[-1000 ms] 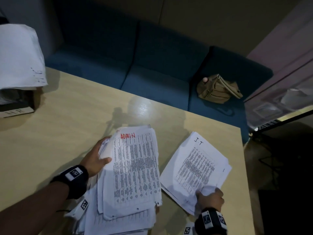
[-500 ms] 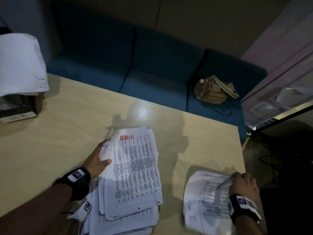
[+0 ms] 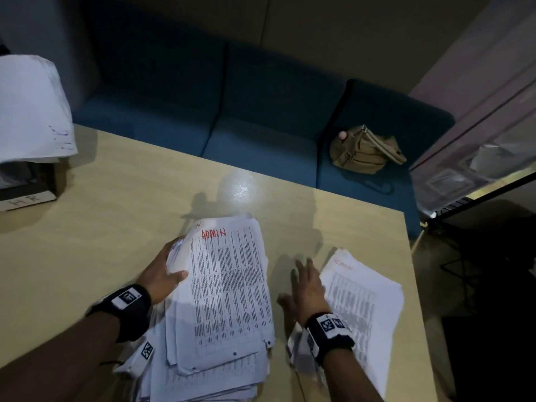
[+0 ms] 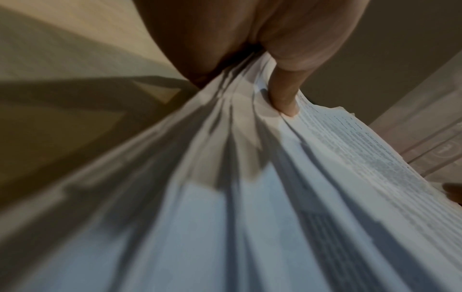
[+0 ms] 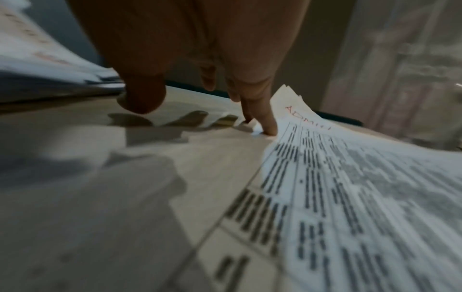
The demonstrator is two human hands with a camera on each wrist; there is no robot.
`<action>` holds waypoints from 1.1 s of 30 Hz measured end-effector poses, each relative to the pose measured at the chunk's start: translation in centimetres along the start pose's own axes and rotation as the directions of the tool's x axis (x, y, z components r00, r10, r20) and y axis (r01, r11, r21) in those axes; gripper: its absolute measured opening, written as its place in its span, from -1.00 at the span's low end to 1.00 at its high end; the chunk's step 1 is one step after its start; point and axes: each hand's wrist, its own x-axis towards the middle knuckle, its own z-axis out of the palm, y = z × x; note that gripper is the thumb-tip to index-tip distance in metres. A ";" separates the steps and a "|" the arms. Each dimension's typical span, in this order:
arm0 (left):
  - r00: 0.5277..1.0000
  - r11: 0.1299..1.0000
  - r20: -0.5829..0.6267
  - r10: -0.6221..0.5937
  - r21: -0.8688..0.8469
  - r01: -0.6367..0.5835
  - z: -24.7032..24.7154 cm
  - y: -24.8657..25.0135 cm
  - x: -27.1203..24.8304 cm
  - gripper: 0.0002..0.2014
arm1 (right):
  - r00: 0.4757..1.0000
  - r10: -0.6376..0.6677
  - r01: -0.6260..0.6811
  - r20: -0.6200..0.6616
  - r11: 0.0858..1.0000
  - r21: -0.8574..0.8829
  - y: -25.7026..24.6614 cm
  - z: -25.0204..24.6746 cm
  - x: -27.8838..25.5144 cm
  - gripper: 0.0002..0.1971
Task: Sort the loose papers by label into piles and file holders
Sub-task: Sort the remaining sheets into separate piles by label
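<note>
On the pale wooden bench (image 3: 110, 204), the main stack of papers (image 3: 229, 288) lies at about 6 o'clock, its top sheet marked "ADMIN" in red. The left hand (image 3: 162, 274) grips the stack's left edge, thumb curled over the top sheets and fingers tucked beneath; the left wrist view shows the thumb pressing into the fanned edges. At 4 o'clock a smaller pile (image 3: 362, 309), also headed in red, lies flat near the bench's right edge. The right hand (image 3: 307, 288) is spread with straight fingers, holding nothing, its outer fingertips (image 5: 268, 126) touching that pile's left margin. At 10 o'clock a file holder labelled "HR" (image 3: 27, 187) holds drooping sheets. A tan bag (image 3: 362, 150) sits on the blue sofa (image 3: 261, 117) at 1 o'clock.
</note>
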 end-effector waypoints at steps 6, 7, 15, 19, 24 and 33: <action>1.000 1.000 -0.004 0.030 -0.008 -0.030 0.1 -0.3 0.3 -0.23 | 0.968 -0.115 0.190 -0.221 0.915 0.356 1.1 -0.1 -1.8 -0.49; 0.999 0.999 -0.009 0.031 -0.007 -0.031 0.1 -0.4 0.3 -0.23 | 0.942 0.010 0.130 -0.335 0.910 0.394 2.1 -0.5 -1.8 -0.51; 1.000 0.999 0.012 0.006 -0.046 -0.005 0.1 -0.7 0.6 -0.23 | 0.717 0.673 -0.622 -0.181 0.735 0.269 9.4 -1.5 -3.7 -0.14; 1.000 0.999 0.013 0.021 -0.031 -0.020 0.1 -0.6 0.6 -0.23 | 0.640 0.745 -0.679 -0.189 0.663 0.314 10.4 -1.8 -3.4 0.05; 1.000 1.000 -0.020 0.014 0.002 -0.014 0.3 0.0 0.0 -0.25 | 0.552 0.815 -0.778 -0.176 0.579 0.244 11.4 -2.3 -3.3 0.06; 0.999 1.000 -0.016 0.029 0.000 -0.029 0.1 0.1 -0.1 -0.25 | 0.558 0.818 -0.794 -0.138 0.575 0.197 10.5 -3.2 -3.5 0.01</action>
